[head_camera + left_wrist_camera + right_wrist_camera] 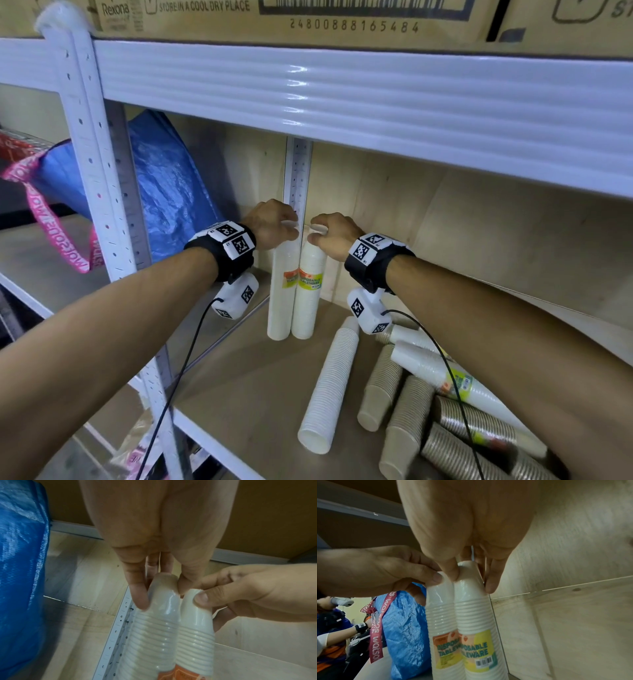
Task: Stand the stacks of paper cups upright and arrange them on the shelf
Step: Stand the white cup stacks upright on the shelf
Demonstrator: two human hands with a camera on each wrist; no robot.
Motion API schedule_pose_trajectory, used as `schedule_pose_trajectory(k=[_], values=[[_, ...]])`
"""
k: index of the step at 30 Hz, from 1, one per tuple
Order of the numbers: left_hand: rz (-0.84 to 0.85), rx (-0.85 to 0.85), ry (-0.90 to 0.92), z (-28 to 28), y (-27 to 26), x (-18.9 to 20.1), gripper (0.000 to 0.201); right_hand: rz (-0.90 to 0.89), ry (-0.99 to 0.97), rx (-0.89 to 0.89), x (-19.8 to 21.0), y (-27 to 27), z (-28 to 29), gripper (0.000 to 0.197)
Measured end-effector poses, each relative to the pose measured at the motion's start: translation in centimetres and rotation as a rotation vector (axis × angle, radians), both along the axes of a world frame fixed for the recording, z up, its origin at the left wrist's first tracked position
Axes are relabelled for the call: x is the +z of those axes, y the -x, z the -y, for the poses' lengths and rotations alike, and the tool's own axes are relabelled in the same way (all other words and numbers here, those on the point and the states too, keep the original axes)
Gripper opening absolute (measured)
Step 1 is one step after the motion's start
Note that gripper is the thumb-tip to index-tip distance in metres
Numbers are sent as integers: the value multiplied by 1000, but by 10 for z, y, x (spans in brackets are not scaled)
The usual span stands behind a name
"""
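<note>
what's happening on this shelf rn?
A person is sorting sleeves of paper cups. The left hand pinches the top of one wrapped white stack and the right hand pinches the top of a second; both stand upright, side by side, at the back of the shelf. To the right, a white stack and several brown stacks lie on their sides, not yet stood up.
</note>
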State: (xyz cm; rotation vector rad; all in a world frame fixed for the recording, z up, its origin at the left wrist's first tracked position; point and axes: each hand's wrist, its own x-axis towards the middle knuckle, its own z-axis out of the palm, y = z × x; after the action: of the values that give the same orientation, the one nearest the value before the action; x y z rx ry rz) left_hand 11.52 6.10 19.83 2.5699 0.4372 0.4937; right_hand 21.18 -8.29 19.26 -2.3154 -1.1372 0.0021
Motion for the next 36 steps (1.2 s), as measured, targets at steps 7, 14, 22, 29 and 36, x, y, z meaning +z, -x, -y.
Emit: schedule_pose_trajectory(k=[7, 14, 22, 29, 36], values=[[3, 5, -3, 0, 0, 0, 45, -2, 20, -42, 5, -2, 3, 54], [18, 4, 18, 0, -2, 0, 37, 12, 25, -38, 7, -2, -1, 33], [49, 7, 39, 1, -4, -1, 44, 15, 2, -47, 7, -3, 2, 41], [54, -5, 38, 5, -5, 0, 36, 34, 14, -48, 5, -3, -2, 35], [25, -16, 34, 5, -4, 2, 36, 32, 13, -52, 5, -2, 1, 36]])
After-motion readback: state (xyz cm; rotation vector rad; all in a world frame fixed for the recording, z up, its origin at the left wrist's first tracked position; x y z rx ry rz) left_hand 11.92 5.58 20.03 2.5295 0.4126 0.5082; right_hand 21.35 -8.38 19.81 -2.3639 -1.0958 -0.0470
